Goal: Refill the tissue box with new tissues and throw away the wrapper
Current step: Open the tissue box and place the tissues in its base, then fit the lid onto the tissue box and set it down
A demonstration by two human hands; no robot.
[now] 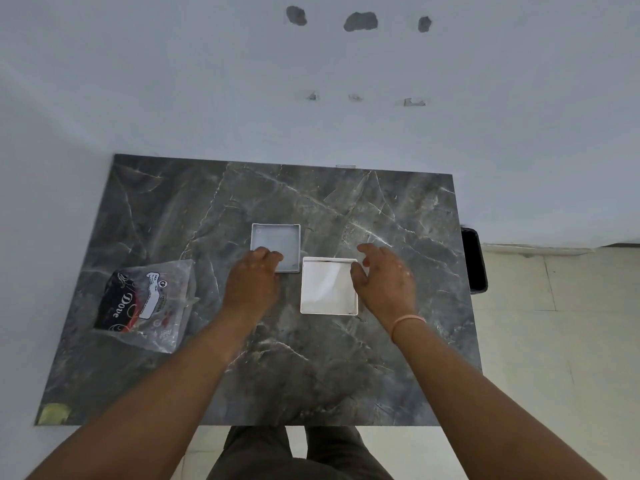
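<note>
A white square tissue box (325, 285) stands open and empty at the middle of the dark marble table (311, 368). Its grey-white lid (277, 240) lies upturned just behind and to the left of it. My left hand (252, 278) rests over the lid's near-left corner, fingers curled on its rim. My right hand (384, 275) hovers at the box's right side, fingers spread, thumb near the rim, holding nothing. A plastic-wrapped tissue pack (145, 303), black and red with "Dove" printed on it, lies at the table's left.
A black bin (474, 261) stands on the tiled floor past the table's right edge. The table backs onto a white wall. A yellowish patch (53, 412) marks the table's near-left corner. My legs show below the front edge.
</note>
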